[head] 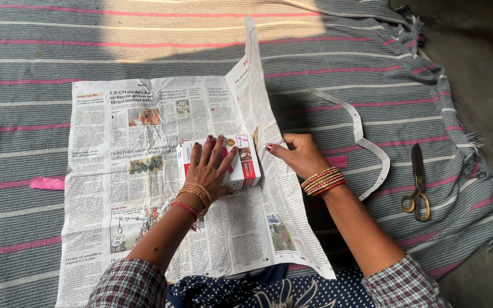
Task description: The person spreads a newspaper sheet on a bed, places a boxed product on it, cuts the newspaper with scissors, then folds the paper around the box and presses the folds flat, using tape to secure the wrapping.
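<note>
A small red and white cardboard box (pixel 245 165) lies on an open newspaper sheet (pixel 144 137). My left hand (pixel 211 165) presses flat on top of the box, fingers spread. My right hand (pixel 296 154) is just right of the box and pinches the right part of the newspaper, whose flap (pixel 255 80) stands lifted along a fold. Both wrists wear red and gold bangles.
The newspaper rests on a grey cloth with pink stripes (pixel 372 63). A white measuring tape (pixel 366 137) curls to the right of the paper. Scissors with gold handles (pixel 417 182) lie further right. A pink scrap (pixel 47 182) sits at the left. Bare floor (pixel 480 51) shows top right.
</note>
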A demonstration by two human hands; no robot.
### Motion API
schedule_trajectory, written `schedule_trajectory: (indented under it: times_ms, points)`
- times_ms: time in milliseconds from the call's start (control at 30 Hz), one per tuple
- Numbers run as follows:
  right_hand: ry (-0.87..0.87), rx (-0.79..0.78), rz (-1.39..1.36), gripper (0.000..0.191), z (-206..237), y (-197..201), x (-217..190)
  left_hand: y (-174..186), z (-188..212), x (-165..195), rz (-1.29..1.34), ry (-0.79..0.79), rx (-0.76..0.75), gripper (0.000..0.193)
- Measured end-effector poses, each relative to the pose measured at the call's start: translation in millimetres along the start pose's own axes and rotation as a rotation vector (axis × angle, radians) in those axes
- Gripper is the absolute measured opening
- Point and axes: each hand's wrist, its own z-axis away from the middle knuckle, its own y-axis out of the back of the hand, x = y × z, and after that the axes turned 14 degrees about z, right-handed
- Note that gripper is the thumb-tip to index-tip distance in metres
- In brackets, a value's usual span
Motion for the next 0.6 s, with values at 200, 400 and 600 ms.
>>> schedule_trajectory:
  times_ms: [200, 400, 600]
  points:
    - [0.023, -0.009, -0.068, 0.024, -7.8, -16.5, -6.3, 7.3, 0.9, 4.6, 0.007, 0.019, -0.023, 0.128]
    - [0.111, 0.001, -0.123, 0.02, -13.1, -46.1, -3.9, 11.6, 2.3, -4.5, 0.105, 0.007, -0.057, 0.109]
    - [0.079, 0.061, 0.03, 0.023, -13.4, -77.6, -8.6, 7.7, -3.7, -37.6, 0.772, -0.105, 0.143, 0.065]
